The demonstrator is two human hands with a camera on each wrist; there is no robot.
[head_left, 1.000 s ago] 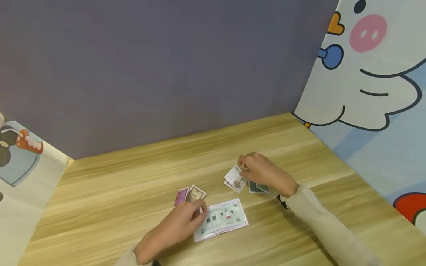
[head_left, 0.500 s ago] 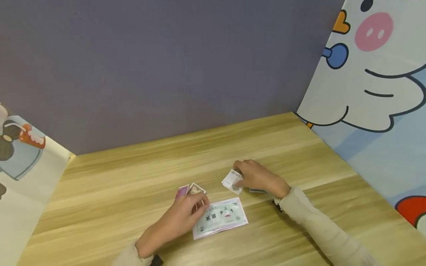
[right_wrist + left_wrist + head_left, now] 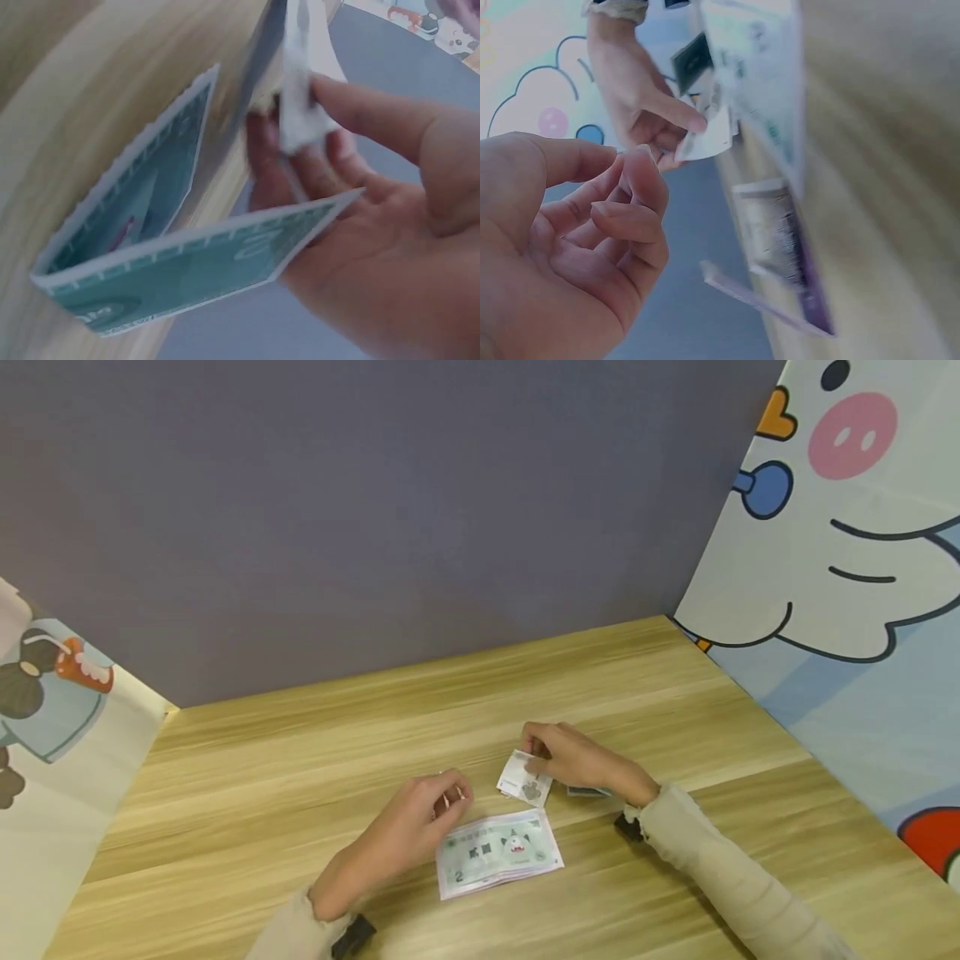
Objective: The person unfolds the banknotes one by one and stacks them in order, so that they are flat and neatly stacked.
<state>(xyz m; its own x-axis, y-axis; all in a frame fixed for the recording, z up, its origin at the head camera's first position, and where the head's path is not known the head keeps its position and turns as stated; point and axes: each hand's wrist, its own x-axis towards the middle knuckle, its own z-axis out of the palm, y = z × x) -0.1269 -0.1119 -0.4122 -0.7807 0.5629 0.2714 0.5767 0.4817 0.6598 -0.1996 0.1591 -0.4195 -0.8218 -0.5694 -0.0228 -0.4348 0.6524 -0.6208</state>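
In the head view my right hand (image 3: 581,758) pinches a small folded white play banknote (image 3: 517,778) between thumb and fingers. A folded dark green note (image 3: 180,262) stands half open like a V beside that hand in the right wrist view. My left hand (image 3: 408,818) hovers at the upper left corner of a flat stack of play banknotes (image 3: 502,856), a green 2 note on top. Its fingers are loosely bent, thumb and index tips close together, with nothing seen between them. Behind it, a folded brown note (image 3: 761,225) and a purple note (image 3: 814,292) show in the left wrist view.
Everything lies on a wood-grain table (image 3: 285,752). A grey wall (image 3: 375,527) rises along its far edge. Cartoon-printed panels stand on the right (image 3: 847,552) and at the left (image 3: 82,693).
The right hand has come slightly nearer and now grips the white note, which has turned and shifted a little. The left hand has risen slightly and now covers the brown and purple notes in the head view.
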